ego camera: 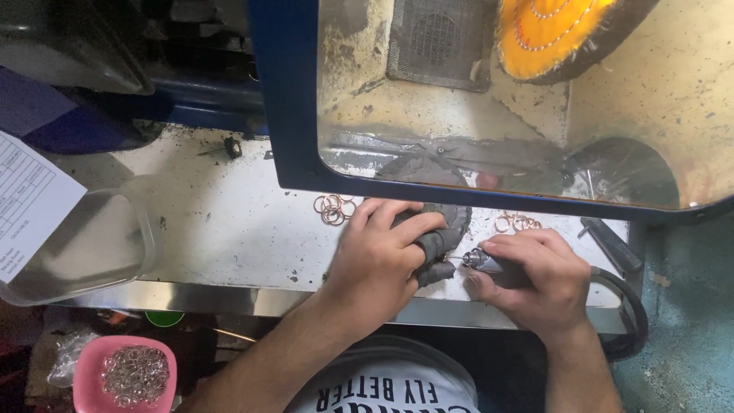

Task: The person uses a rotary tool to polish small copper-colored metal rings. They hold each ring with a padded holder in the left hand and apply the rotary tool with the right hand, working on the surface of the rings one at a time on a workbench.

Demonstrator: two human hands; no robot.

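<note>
Fingers of left hand [378, 256] curled shut round grey cloth [437, 243], any part inside hidden; right hand [535, 275] clamped on rotary handpiece [483, 261], tip at cloth, near bench edge. Could snag cloth or nick fingertip if tip skids. Copper rings [333, 209] far left.

A yellow buffing wheel [552, 34] with a dark brown rim hangs far right. The window frame [284, 92] is deep blue. Coppery pink rings [332, 208] lie on the white, speckled bench [222, 222]. The cloth [442, 239] is dark grey. Near left, a pink bowl [126, 375] holds silvery rings [136, 373].
</note>
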